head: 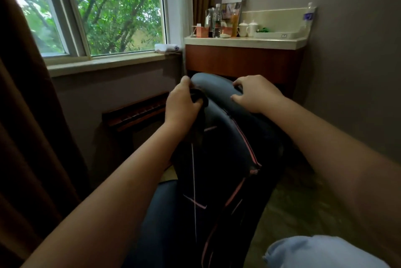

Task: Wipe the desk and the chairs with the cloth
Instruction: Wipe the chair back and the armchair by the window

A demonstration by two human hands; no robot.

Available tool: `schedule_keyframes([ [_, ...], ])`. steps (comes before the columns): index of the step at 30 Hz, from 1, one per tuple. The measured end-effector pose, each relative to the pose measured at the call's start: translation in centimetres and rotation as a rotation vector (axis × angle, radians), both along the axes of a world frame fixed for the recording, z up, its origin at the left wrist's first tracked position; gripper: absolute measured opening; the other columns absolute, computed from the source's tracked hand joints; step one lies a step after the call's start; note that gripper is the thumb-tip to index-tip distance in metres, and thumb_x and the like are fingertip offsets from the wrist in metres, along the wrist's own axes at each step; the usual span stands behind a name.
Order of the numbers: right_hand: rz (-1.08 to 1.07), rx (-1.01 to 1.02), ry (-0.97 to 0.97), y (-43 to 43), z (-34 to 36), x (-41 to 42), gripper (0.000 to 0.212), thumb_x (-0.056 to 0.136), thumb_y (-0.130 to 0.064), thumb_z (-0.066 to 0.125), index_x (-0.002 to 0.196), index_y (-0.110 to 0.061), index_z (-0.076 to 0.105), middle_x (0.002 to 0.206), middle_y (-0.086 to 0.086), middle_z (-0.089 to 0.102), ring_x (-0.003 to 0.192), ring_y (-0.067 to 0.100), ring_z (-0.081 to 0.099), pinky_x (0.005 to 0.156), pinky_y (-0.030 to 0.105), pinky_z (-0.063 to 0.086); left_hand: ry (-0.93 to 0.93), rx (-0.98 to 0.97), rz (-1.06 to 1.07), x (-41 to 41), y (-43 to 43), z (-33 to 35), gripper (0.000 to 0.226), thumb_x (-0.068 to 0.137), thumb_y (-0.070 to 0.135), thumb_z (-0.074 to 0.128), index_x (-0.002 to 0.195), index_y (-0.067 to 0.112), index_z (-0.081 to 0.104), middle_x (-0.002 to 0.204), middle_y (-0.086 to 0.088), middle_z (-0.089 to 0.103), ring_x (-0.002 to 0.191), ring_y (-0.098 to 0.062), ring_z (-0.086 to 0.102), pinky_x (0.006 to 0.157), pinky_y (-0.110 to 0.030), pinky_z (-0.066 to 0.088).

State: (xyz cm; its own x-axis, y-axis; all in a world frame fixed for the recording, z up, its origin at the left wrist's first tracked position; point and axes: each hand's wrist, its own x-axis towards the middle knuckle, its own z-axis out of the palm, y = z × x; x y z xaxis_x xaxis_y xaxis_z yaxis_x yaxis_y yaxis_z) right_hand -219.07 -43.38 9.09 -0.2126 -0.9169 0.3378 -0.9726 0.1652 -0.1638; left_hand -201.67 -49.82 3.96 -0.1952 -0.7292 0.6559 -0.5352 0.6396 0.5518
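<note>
Right now our left hand (181, 102) is clenched around the dark cloth (198, 99), bunched against the upper left edge of the chair (219, 137) back. Our right hand (256, 94) curls over the top of that same back and braces it. To wipe well, we should probably loosen the bunch so more cloth lies flat, then draw it down the back in overlapping strokes, following the pink seams where dust likely gathers. We keep the right hand's grip firm so the chair cannot turn. The table (245, 40) beyond, well apart from both hands, looks untouched.
</note>
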Motion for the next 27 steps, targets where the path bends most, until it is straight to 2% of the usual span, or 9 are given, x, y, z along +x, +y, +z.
schedule_keyframes([
  [2, 0.023, -0.024, -0.005, -0.2, -0.1, -0.4, 0.050, 0.093, -0.038, 0.061, 0.139, -0.021, 0.051, 0.132, 0.006, 0.058, 0.114, 0.025, 0.057, 0.086, 0.033, 0.050, -0.065, -0.017, -0.059, -2.2, -1.3, -0.5, 0.031, 0.080, 0.006, 0.068, 0.108, 0.006, 0.055, 0.104, -0.013, 0.065, 0.099, -0.030, 0.060, 0.078, -0.029, 0.041],
  [4, 0.037, -0.036, 0.012, -0.4, -0.2, -0.5, 0.050, 0.093, -0.038, 0.061, 0.139, -0.020, 0.051, 0.133, 0.006, 0.057, 0.115, 0.024, 0.057, 0.086, 0.033, 0.049, -0.201, -0.009, -0.130, -3.9, -2.0, -1.9, 0.038, 0.082, 0.005, 0.065, 0.119, 0.007, 0.057, 0.120, -0.011, 0.063, 0.113, -0.028, 0.058, 0.091, -0.029, 0.043],
  [7, 0.045, -0.039, 0.030, -0.7, -0.3, -0.7, 0.049, 0.093, -0.037, 0.060, 0.139, -0.020, 0.051, 0.133, 0.006, 0.057, 0.115, 0.024, 0.057, 0.086, 0.033, 0.049, -0.227, 0.034, -0.175, -4.5, -2.5, -3.6, 0.044, 0.091, 0.021, 0.060, 0.133, 0.009, 0.055, 0.138, -0.007, 0.054, 0.127, -0.022, 0.049, 0.101, -0.027, 0.037],
  [11, 0.070, -0.066, 0.023, -0.6, -0.2, -0.4, 0.048, 0.093, -0.036, 0.061, 0.137, -0.019, 0.053, 0.130, 0.006, 0.059, 0.114, 0.024, 0.057, 0.089, 0.034, 0.050, -0.164, 0.021, -0.242, -3.8, -2.7, -2.2, 0.028, 0.098, 0.030, 0.053, 0.114, 0.011, 0.068, 0.118, -0.005, 0.064, 0.111, -0.018, 0.056, 0.090, -0.023, 0.038],
  [15, 0.052, -0.065, 0.040, 0.2, -0.1, -0.2, 0.049, 0.093, -0.038, 0.061, 0.136, -0.017, 0.053, 0.129, 0.007, 0.060, 0.114, 0.026, 0.058, 0.091, 0.037, 0.051, -0.322, -0.144, -0.401, -3.2, 0.1, -1.9, 0.017, 0.091, 0.022, 0.061, 0.105, 0.015, 0.067, 0.103, 0.002, 0.063, 0.094, -0.011, 0.058, 0.083, -0.030, 0.048],
  [18, 0.034, -0.068, 0.036, 0.6, -0.4, -0.1, 0.046, 0.092, -0.039, 0.060, 0.131, -0.015, 0.056, 0.124, 0.008, 0.061, 0.109, 0.027, 0.059, 0.088, 0.038, 0.052, -0.243, -0.217, -0.484, -2.6, 2.0, -2.8, 0.016, 0.086, 0.022, 0.065, 0.099, 0.014, 0.064, 0.097, 0.006, 0.063, 0.088, -0.008, 0.059, 0.077, -0.025, 0.049],
  [20, 0.029, -0.067, 0.073, 0.8, -0.4, 0.5, 0.043, 0.093, -0.039, 0.058, 0.128, -0.014, 0.057, 0.118, 0.008, 0.062, 0.104, 0.027, 0.060, 0.082, 0.037, 0.053, -0.125, -0.157, -0.442, -2.4, 1.5, -3.0, 0.025, 0.085, 0.017, 0.071, 0.106, 0.011, 0.061, 0.097, 0.006, 0.065, 0.087, -0.004, 0.060, 0.080, -0.019, 0.050],
  [22, 0.019, -0.063, 0.104, 1.0, -0.4, 0.8, 0.040, 0.094, -0.037, 0.057, 0.127, -0.014, 0.057, 0.117, 0.008, 0.062, 0.103, 0.027, 0.060, 0.078, 0.036, 0.052, -0.105, -0.097, -0.315, -2.8, -0.2, -3.3, 0.027, 0.086, 0.013, 0.070, 0.112, 0.012, 0.063, 0.102, 0.003, 0.066, 0.092, -0.003, 0.059, 0.088, -0.020, 0.049],
  [27, -0.013, -0.056, 0.078, 1.5, -0.5, 0.3, 0.038, 0.095, -0.034, 0.056, 0.128, -0.015, 0.057, 0.121, 0.008, 0.061, 0.105, 0.029, 0.060, 0.078, 0.035, 0.049, -0.053, 0.108, -0.117, -3.9, -4.0, -4.0, 0.017, 0.088, 0.015, 0.069, 0.104, 0.020, 0.074, 0.116, 0.001, 0.051, 0.113, -0.014, 0.050, 0.095, -0.018, 0.036],
])
